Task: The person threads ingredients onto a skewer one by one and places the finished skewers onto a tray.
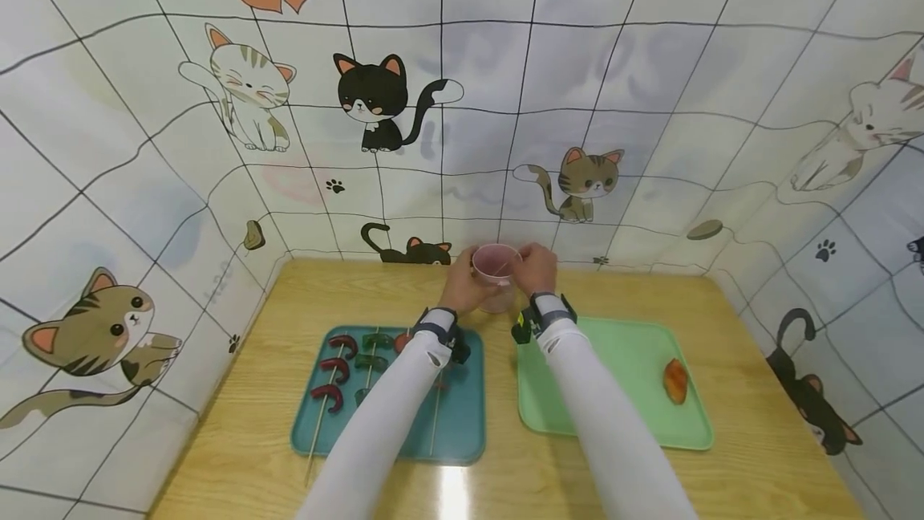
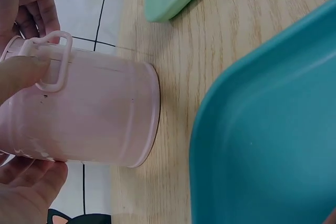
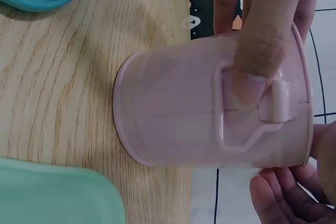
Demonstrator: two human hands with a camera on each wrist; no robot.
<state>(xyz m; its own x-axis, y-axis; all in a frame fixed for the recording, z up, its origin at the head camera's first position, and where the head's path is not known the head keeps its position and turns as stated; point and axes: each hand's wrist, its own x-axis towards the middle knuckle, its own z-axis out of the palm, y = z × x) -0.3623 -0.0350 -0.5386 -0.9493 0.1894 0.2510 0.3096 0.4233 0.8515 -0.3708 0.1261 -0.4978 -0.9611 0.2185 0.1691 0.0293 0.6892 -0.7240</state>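
A pale pink pail [image 1: 496,295] with a small side handle [image 3: 226,129] stands upright on the wooden table near the wall. My left hand [image 1: 465,283] grips the pail round its side, its thumb lying across the handle. At the right of the rim is my right hand [image 1: 537,267], its fingers bent and partly inside the mouth. A thin pale line shows inside the pail by those fingers; whether they pinch a stick cannot be told. In the right wrist view, curled fingers of the right hand [image 3: 289,192] show beside the rim.
A teal tray [image 1: 462,440] at left carries skewers with red curled pieces [image 1: 335,371] and green pieces [image 1: 371,362], partly behind my left sleeve. At right, a light green tray [image 1: 621,351] holds one orange-brown food piece [image 1: 675,381]. Cat-printed cloth walls [image 1: 476,143] border the table [image 1: 751,440].
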